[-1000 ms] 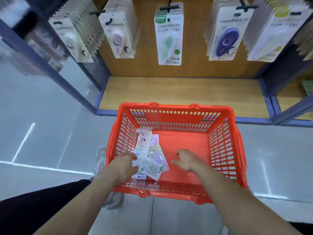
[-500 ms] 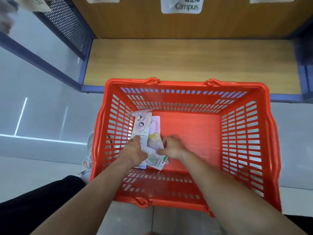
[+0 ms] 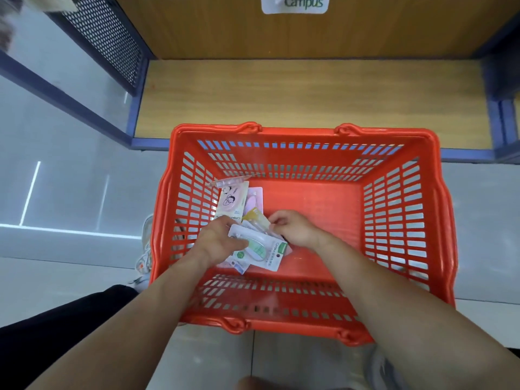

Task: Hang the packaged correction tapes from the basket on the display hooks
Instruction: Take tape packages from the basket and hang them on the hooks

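Grey tiled floor (image 3: 70, 192) carries the red basket (image 3: 408, 220), dead centre; wooden shelf base (image 3: 309, 94) meets it at twelve o'clock, a shoe (image 3: 145, 249) just beside at nine.

I'm seeing the basket (image 3: 298, 132) in smooth red plastic with a slight sheen. The pack (image 3: 260, 249) is a glossy clear blister over printed card. Shelf (image 3: 309, 99) is matt wood grain, mesh (image 3: 104, 38) dark perforated metal, floor (image 3: 70, 192) polished and reflective.
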### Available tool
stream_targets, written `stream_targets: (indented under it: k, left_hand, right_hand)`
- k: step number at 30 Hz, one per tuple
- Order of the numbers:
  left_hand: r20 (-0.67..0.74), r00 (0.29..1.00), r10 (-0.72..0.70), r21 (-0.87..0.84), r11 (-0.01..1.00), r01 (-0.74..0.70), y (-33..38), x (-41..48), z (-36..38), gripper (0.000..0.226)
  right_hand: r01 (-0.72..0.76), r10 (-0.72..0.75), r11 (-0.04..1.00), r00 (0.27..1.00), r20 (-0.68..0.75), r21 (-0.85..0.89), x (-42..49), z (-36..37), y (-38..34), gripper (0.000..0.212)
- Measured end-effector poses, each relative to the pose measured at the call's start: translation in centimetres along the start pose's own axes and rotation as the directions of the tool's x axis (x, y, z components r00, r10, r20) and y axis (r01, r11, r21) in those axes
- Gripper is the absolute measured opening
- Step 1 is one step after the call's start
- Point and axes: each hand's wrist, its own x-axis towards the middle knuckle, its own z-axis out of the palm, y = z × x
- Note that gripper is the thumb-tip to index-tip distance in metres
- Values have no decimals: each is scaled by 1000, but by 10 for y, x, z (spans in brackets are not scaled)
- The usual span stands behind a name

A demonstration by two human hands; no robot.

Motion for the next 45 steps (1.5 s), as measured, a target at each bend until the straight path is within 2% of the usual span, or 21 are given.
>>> stream_targets:
  k: [3, 6, 9, 11, 13, 15, 18, 20, 24, 28, 33, 35, 38, 41, 45]
  left_hand:
    - [29, 999, 37, -87, 996, -34, 7, -1, -4, 27]
    - [76, 993, 86, -191, 979, -70, 16, -2, -7, 21]
    - [30, 994, 104, -203, 974, -96, 26, -3, -8, 30]
    - [-39, 995, 87, -235, 967, -94, 31, -2, -7, 41]
    - [-66, 995, 71, -265, 960, -86, 34, -1, -6, 41]
    - [-35, 995, 94, -253, 962, -100, 37, 2, -3, 35]
    - [29, 987, 160, -264, 953, -147, 45, 2, 4, 27]
    - [70, 979, 191, -268, 949, -166, 52, 1, 11, 23]
    - [85, 976, 201, -287, 943, -169, 66, 1, 20, 20]
    - [-19, 987, 161, -331, 930, -159, 72, 7, 18, 20]
    - [87, 981, 170, -449, 886, -114, 73, 3, 15, 28]
    - [102, 980, 173, -474, 874, -104, 78, 0, 17, 25]
    - [123, 981, 149, -530, 846, -62, 83, -5, 24, 18]
    - [153, 975, 161, -507, 860, -62, 83, -7, 30, 35]
    - [54, 992, 116, -516, 854, -71, 86, -5, 26, 43]
  right_hand:
    - [30, -30, 1000, 994, -104, -6, -10, -25, 0, 19]
    - [48, -48, 999, 972, -229, -5, -22, -47, 4, 15]
    - [83, -54, 994, 947, -316, 78, -35, -66, 7, 16]
    - [97, -58, 988, 953, -297, 118, -44, -75, 10, 18]
    - [80, -47, 988, 971, -234, 131, -54, -76, 14, 17]
    - [71, -52, 991, 985, -163, 111, -61, -73, 15, 13]
    - [75, -66, 990, 995, -75, 118, -63, -64, 11, 20]
    - [88, -81, 988, 995, -59, 124, -61, -59, 7, 18]
    - [116, -104, 985, 990, -100, 127, -58, -57, 3, 20]
    - [103, -80, 987, 980, -180, 122, -60, -65, 9, 20]
    - [83, 21, 938, 955, -294, 337, -63, -70, 22, 23]
    - [82, 42, 918, 953, -301, 387, -64, -68, 21, 23]
    - [95, 29, 919, 952, -306, 382, -63, -59, 11, 25]
    - [113, 7, 929, 946, -323, 351, -60, -49, 3, 27]
    - [113, 12, 954, 911, -412, 278, -58, -46, 3, 23]
